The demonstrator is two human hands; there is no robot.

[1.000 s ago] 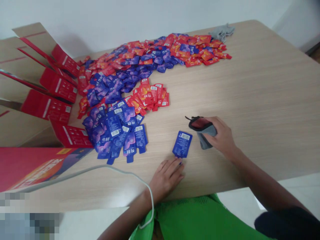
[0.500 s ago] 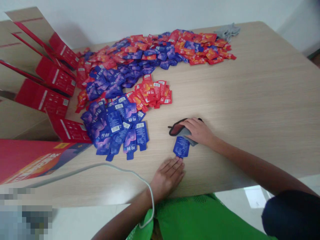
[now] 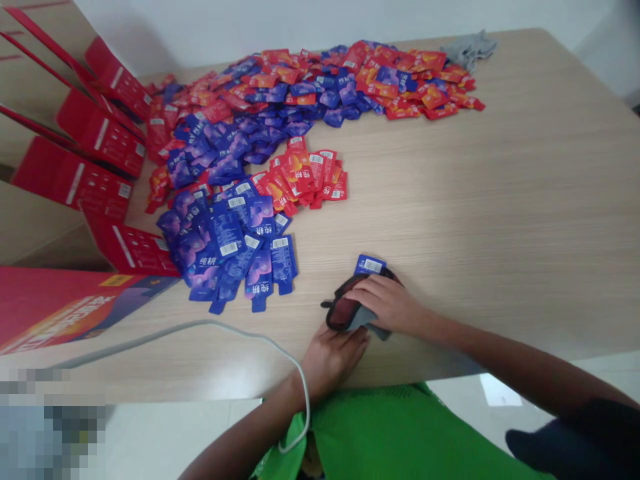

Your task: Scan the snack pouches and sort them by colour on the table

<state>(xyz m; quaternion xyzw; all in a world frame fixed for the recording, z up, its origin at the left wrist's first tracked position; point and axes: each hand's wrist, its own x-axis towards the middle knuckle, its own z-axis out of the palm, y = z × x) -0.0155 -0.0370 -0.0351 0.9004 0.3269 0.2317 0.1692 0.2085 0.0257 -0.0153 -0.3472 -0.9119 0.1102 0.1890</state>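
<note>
My right hand point(image 3: 385, 303) grips a grey cloth point(image 3: 361, 319) together with a black-rimmed, dark reddish pad, pressing them over a flat blue packet point(image 3: 371, 265). Only the packet's far end, with a white barcode label, shows beyond my fingers. Nearer the table's front edge lies my left hand point(image 3: 335, 357), palm down with fingers stretched out. Its fingertips reach under the cloth and are partly hidden; whether they touch the packet I cannot tell. To the left, flat blue packets point(image 3: 230, 243) overlap in a spread-out stack, with a smaller group of flat red packets point(image 3: 305, 175) behind them.
A long heap of filled red and blue packets point(image 3: 300, 100) runs along the wall. Red cardboard boxes point(image 3: 75, 177) with raised flaps stand at the left. A crumpled grey cloth point(image 3: 470, 50) lies at the back right. A pale cable point(image 3: 200, 323) crosses the front left.
My right hand has drawn the cloth and pad toward me along the blue packet, uncovering its far end and covering its near end. My left hand stays nearly in place.
</note>
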